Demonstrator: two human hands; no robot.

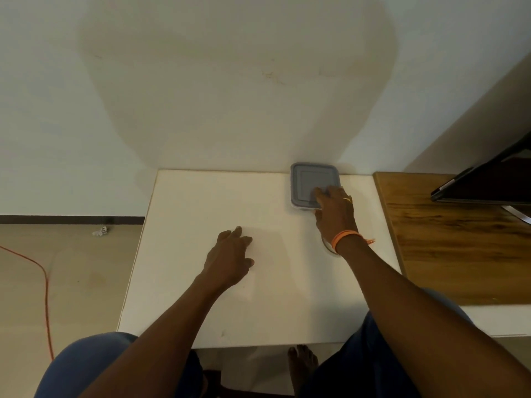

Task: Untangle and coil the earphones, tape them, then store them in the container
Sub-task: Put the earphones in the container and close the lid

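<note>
Square grey-lidded plastic container (313, 183), far right of white counter (201, 282): my right hand (334, 214) rested fingers flat on lid; left hand (230, 254) lay relaxed, empty. Advised: press corners evenly to seat lid.

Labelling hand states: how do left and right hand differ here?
The left hand rests on the white table with nothing under it; the right hand reaches farther, its fingers on the grey square lidded container. Only the right wrist carries an orange band. Neither hand grips anything.
</note>
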